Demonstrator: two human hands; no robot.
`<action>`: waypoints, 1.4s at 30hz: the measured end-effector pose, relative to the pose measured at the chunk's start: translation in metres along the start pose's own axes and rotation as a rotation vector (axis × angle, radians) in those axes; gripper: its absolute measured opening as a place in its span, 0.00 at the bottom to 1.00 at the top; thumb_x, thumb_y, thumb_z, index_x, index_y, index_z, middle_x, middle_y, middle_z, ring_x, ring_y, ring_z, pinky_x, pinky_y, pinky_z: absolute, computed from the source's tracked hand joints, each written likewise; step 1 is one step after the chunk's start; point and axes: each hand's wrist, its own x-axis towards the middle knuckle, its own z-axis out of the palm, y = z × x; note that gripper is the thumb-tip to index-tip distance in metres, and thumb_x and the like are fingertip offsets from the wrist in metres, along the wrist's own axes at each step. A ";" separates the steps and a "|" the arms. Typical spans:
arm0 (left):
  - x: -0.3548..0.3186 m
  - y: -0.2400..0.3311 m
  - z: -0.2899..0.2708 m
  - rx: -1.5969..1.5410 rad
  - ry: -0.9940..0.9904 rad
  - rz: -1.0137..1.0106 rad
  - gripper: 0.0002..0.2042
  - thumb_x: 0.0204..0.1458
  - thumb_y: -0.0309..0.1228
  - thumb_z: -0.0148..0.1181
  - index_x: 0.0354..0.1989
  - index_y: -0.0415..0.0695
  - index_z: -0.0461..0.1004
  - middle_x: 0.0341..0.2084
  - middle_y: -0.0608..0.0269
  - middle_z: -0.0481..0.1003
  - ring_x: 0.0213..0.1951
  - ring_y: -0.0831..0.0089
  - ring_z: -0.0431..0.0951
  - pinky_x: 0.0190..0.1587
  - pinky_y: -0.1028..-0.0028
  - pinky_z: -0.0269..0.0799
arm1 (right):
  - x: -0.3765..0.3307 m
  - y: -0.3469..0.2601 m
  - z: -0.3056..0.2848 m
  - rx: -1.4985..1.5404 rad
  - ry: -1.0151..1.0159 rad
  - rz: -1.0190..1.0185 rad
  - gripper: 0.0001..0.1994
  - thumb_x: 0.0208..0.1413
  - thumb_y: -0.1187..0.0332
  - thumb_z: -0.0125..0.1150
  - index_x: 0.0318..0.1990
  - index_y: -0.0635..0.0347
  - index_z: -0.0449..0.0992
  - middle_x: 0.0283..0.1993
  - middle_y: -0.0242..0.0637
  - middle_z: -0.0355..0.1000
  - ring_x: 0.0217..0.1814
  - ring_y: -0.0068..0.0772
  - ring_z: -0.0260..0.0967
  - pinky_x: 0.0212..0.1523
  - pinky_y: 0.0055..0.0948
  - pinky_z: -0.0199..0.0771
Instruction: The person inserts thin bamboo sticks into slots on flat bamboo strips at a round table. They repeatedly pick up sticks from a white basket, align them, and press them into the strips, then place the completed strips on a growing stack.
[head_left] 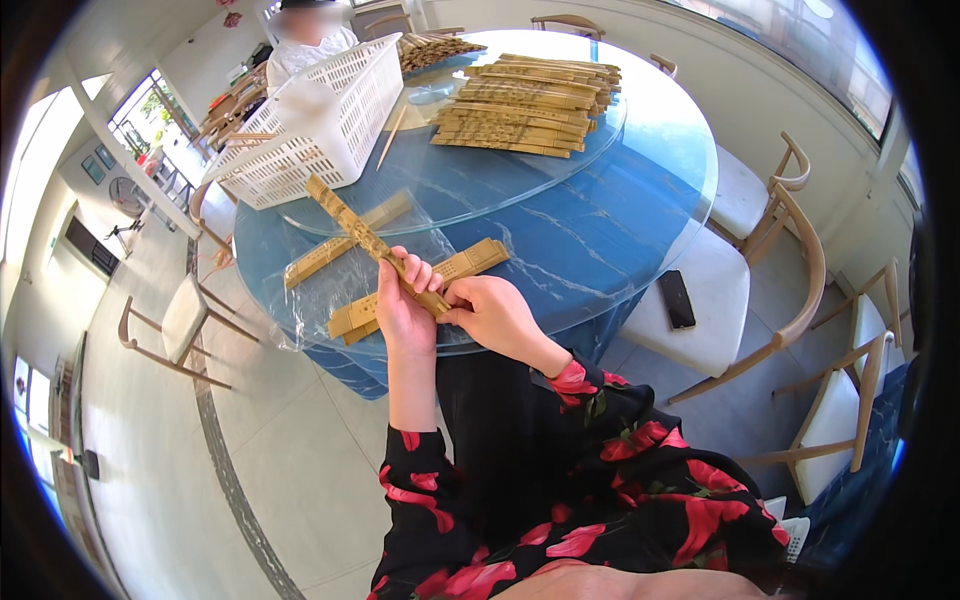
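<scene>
A long, narrow gold paper sleeve with dark print (345, 218) slants up and left above the table. My left hand (408, 305) is wrapped round its lower part. At its lower end, my right hand (495, 312) pinches with thumb and forefinger; whether anything else is in that pinch is hidden. Beneath my hands, a small stack of similar gold sleeves (480, 258) lies near the table's edge, beside clear plastic film (300, 312). Another gold sleeve (318, 262) rests on or under the film, to the left.
A large pile of gold sleeves (525, 105) sits on the round glass turntable (600, 165). Left of it stands a white slatted basket (345, 125) with thin sticks, and a single thin stick (392, 135). Across the table is a person (300, 55). A phone (677, 300) lies on a chair.
</scene>
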 end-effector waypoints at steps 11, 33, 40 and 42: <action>-0.017 0.005 0.013 0.248 0.037 -0.009 0.13 0.72 0.39 0.43 0.47 0.42 0.69 0.32 0.64 0.68 0.38 0.73 0.69 0.46 0.70 0.70 | 0.004 -0.015 0.005 0.042 0.019 0.050 0.10 0.50 0.66 0.70 0.28 0.61 0.77 0.25 0.46 0.73 0.30 0.54 0.72 0.30 0.43 0.68; -0.036 -0.011 0.030 0.603 0.043 -0.118 0.13 0.71 0.33 0.48 0.55 0.37 0.71 0.49 0.54 0.77 0.49 0.68 0.78 0.58 0.66 0.74 | 0.093 0.072 -0.131 0.471 0.503 0.188 0.13 0.72 0.66 0.50 0.39 0.62 0.78 0.23 0.25 0.65 0.20 0.14 0.57 0.22 0.20 0.57; -0.037 -0.012 0.026 0.677 0.013 -0.126 0.13 0.70 0.33 0.50 0.53 0.36 0.72 0.46 0.56 0.77 0.48 0.69 0.78 0.57 0.67 0.74 | 0.195 0.147 -0.193 0.417 0.781 0.294 0.11 0.72 0.67 0.49 0.46 0.63 0.77 0.24 0.29 0.68 0.22 0.19 0.61 0.22 0.23 0.59; -0.038 -0.012 0.026 0.677 0.020 -0.130 0.13 0.70 0.32 0.49 0.53 0.36 0.72 0.45 0.56 0.78 0.47 0.69 0.78 0.57 0.68 0.73 | 0.211 0.156 -0.200 0.339 0.758 0.313 0.10 0.71 0.69 0.50 0.48 0.64 0.76 0.26 0.33 0.71 0.23 0.20 0.63 0.22 0.24 0.61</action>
